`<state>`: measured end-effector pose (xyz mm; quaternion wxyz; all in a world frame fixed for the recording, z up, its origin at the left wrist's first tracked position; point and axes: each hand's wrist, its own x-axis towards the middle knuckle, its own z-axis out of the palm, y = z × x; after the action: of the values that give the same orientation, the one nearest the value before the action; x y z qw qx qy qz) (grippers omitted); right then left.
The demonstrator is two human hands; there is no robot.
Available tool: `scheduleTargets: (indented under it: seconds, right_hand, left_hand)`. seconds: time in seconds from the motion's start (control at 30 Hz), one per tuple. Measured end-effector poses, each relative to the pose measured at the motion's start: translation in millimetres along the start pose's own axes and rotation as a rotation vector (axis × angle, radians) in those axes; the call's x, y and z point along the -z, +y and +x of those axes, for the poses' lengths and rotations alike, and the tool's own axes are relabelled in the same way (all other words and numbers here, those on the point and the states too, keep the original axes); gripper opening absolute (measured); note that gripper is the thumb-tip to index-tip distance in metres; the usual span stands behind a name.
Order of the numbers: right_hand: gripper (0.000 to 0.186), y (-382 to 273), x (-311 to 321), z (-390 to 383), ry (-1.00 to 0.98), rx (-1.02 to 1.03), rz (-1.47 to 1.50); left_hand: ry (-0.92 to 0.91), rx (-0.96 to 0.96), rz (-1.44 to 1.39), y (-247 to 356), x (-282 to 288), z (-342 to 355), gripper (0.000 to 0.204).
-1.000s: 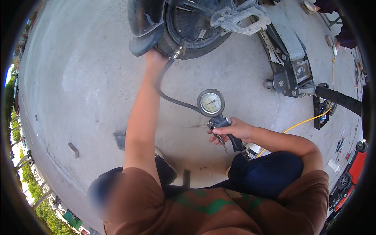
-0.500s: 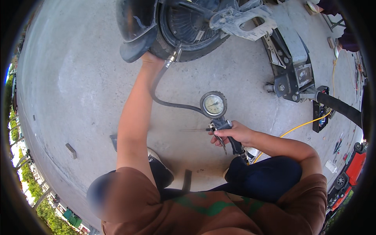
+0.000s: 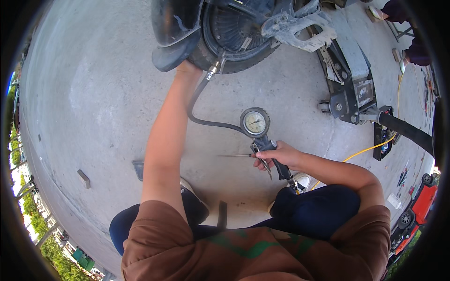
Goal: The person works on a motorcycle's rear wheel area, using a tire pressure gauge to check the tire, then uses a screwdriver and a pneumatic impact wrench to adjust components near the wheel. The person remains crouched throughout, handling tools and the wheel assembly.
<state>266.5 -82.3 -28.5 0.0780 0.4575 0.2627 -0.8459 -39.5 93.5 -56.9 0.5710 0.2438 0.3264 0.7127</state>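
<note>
My right hand (image 3: 274, 154) grips an inflator gun (image 3: 265, 145) with a round pressure gauge (image 3: 254, 122) and a metal trigger. A thin metal rod (image 3: 232, 155) points left from beside those fingers. A black hose (image 3: 213, 122) curves from the gun to a metal chuck (image 3: 212, 70) at the valve of a dusty black wheel (image 3: 236, 33). My left hand (image 3: 187, 69) reaches up under the tyre beside a black flap (image 3: 171, 56); its fingers are mostly hidden.
A black floor jack (image 3: 351, 93) with a long handle stands at right. Beyond are a toolbox (image 3: 382, 145), yellow air hose (image 3: 365, 151), another person's legs (image 3: 417, 49) and a red vehicle (image 3: 419, 206). A grey block (image 3: 83, 179) lies at left on concrete.
The view shifts slightly between frames, and my left arm and the wheel shift slightly with it. My right hand keeps its grip on the inflator; little else differs.
</note>
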Motion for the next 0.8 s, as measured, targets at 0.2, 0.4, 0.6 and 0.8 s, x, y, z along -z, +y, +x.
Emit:
scheduleTargets:
  seconds: [0.2,0.4,0.6,0.8]
  right_hand:
    - [0.044,0,16,11,0.061,0.033,-0.052]
    - [0.041,5,40,16,0.224,0.071,-0.197]
    - [0.05,22,63,30,0.28,0.122,-0.366]
    - [0.041,21,81,21,0.374,0.24,-0.893]
  left_hand:
    - [0.068,0.029,0.046,2,3,-6,0.063]
    - [0.37,0.513,0.717,36,2,-45,0.038]
    - [0.06,0.822,0.839,64,-16,-110,0.048]
    - [-0.079,0.657,0.75,55,-24,-113,0.045]
